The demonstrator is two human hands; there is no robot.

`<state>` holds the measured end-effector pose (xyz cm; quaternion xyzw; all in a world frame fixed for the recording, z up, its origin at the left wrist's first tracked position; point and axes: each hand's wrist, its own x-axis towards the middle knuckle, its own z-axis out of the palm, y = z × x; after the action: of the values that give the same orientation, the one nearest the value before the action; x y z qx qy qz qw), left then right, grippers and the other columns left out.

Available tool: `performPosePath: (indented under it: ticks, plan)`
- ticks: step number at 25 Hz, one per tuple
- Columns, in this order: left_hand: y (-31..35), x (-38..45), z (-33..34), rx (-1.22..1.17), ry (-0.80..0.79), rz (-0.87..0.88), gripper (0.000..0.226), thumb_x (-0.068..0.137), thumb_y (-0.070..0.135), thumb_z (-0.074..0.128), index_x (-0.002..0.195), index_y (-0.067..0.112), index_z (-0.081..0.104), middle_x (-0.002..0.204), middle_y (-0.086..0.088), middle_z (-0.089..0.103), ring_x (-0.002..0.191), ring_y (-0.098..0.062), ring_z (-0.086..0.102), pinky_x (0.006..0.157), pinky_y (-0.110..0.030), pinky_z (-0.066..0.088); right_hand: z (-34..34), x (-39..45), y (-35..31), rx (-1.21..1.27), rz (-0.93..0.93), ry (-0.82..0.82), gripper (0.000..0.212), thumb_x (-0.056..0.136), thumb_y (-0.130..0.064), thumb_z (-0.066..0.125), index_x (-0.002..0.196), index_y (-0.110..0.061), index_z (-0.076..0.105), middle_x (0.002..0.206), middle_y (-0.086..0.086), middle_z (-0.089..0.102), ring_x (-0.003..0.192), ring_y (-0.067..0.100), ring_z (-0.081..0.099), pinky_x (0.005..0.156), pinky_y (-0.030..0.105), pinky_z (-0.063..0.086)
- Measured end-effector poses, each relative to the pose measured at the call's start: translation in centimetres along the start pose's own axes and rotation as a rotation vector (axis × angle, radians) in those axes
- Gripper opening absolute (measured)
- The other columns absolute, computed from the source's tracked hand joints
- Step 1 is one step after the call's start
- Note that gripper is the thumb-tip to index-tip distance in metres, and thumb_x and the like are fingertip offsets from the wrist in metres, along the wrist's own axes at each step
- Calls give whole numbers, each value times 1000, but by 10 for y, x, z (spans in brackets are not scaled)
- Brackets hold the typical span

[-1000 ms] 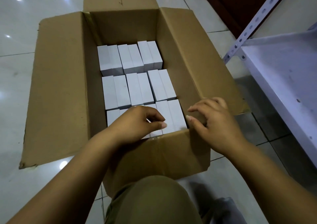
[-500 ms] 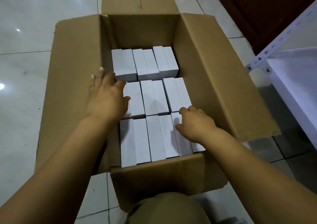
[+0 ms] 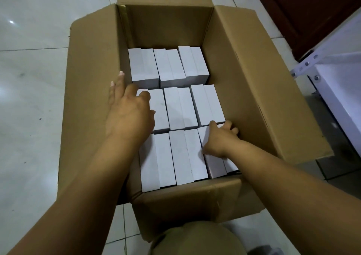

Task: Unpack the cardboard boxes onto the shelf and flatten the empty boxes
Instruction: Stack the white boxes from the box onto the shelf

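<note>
— What's different from half a second back?

— Not much. My left hand (image 3: 129, 114) has stayed at the left end of the middle row, against the left wall of the cardboard box (image 3: 93, 102). My right hand (image 3: 220, 137) has slid a touch further toward the right wall, and it now sits at the far end of the nearest right-hand small box (image 3: 214, 163).

— How are the fingers?

— On the left, two fingers (image 3: 117, 83) lie straight up along the cardboard wall, the others bend down over the top of the leftmost small box in the middle row; I cannot tell whether they truly grip it. On the right, my fingers curl over the far edge of that nearest box and hook into the gap between it and the row behind.

— Where is the carton, and how do the white boxes (image 3: 179, 108) lie?

— It stands on the tiled floor (image 3: 29, 98), just in front of my knee (image 3: 195, 239), all four flaps spread open. The white boxes fill its bottom in three rows of six, packed side by side and touching. Each one's long axis runs away from me, toward the carton's far wall. The white metal shelf (image 3: 341, 90) stands to the right, apart from the carton's right flap.
</note>
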<state>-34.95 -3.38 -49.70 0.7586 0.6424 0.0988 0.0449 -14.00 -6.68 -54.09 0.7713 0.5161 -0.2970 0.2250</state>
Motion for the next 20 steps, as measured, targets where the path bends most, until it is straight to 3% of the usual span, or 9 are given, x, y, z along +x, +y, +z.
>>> performPosePath:
  ticks: [7,15,20]
  plan:
    - [3,-1,-2,41,-26,7,35,90,27,62,118,7,63,138,-15,48,146,-35,1,117,-43,-3,0,0,2,36,-43,5,85,86,-38,65,148,-22,10,148,24,8,128,44,29,94,42,44]
    - [3,-2,0,57,-34,7,34,89,29,62,115,8,65,133,-14,51,146,-35,1,118,-44,-2,7,3,-2,-60,19,25,89,82,-33,71,143,-18,9,145,26,10,123,39,31,77,33,41]
    - [5,-3,-3,103,-73,22,34,93,32,56,119,11,62,135,-12,50,146,-33,3,117,-43,-5,4,-5,1,37,7,85,85,76,-36,76,139,-25,20,141,21,18,123,39,29,73,34,41]
